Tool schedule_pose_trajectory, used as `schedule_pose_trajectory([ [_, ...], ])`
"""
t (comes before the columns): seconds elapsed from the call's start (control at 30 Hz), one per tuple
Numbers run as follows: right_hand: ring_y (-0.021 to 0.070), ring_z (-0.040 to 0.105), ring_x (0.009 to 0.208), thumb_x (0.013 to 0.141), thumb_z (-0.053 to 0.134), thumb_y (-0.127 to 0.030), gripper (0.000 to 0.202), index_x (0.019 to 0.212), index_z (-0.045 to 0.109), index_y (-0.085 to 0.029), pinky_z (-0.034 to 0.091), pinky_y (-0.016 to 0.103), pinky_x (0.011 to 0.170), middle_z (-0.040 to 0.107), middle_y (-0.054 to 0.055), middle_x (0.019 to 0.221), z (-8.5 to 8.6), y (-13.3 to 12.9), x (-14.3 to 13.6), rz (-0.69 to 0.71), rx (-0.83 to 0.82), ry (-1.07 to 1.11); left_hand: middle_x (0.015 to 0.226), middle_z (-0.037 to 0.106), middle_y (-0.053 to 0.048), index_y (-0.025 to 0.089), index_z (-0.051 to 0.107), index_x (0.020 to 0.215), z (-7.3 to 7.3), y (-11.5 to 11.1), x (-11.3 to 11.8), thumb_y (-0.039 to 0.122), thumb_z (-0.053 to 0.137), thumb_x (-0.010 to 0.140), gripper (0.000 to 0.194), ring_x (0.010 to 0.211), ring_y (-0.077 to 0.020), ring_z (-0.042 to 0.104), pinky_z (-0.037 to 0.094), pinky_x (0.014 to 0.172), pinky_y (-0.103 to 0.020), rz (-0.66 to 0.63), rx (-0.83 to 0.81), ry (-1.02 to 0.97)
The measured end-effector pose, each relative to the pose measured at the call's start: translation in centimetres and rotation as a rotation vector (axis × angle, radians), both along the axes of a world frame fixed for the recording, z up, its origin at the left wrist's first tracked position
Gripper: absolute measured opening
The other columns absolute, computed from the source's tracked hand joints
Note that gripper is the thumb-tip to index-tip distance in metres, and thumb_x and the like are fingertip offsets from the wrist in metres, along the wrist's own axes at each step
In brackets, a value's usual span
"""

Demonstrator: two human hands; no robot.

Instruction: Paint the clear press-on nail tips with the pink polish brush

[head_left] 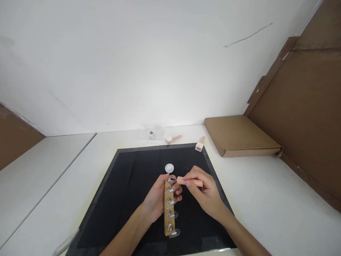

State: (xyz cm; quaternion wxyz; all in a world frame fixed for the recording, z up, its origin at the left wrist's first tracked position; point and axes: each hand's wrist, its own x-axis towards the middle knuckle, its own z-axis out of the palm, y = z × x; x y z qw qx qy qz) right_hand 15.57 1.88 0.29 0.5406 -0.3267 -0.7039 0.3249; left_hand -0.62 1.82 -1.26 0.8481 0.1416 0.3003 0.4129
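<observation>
Brush in right hand, bottle print illegible

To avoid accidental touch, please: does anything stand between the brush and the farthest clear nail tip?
Nothing visible does: the brush in the right hand has its dark end at the farthest clear nail tip; contact is unclear.
</observation>
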Motion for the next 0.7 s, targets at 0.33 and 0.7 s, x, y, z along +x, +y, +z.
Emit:
schedule_pose_trajectory([
  [0.33, 0.0128, 0.055, 0.066, 0.087, 0.06, -0.019, 0.006, 0.087, 0.066, -0.021, 0.043, 0.024, 0.06, 0.058, 0.0, 0.074, -0.14, -0.13, -0.01, 0.063, -0.032, -0.006, 0.057, 0.044, 0.001, 0.015, 0.053, 0.063, -0.44, 0.02, -0.07, 0.033, 0.05, 0.083, 0.027, 0.057, -0.0132, 0.047, 0.041, 0.056, -0.026, -0.002, 0.016, 0.022],
  [0.7, 0.0129, 0.055, 0.065, 0.088, 0.059, -0.021, 0.007, 0.086, 0.066, -0.021, 0.043, 0.024, 0.059, 0.057, 0.0, 0.073, 0.1, -0.01, -0.17, 0.041, -0.024, -0.012, 0.056, 0.043, 0.002, 0.016, 0.051, 0.062, -0.35, 0.08, -0.05, 0.032, 0.051, 0.081, 0.026, 0.057, -0.0135, 0.047, 0.04, 0.056, -0.027, 0.014, -0.002, 0.009],
])
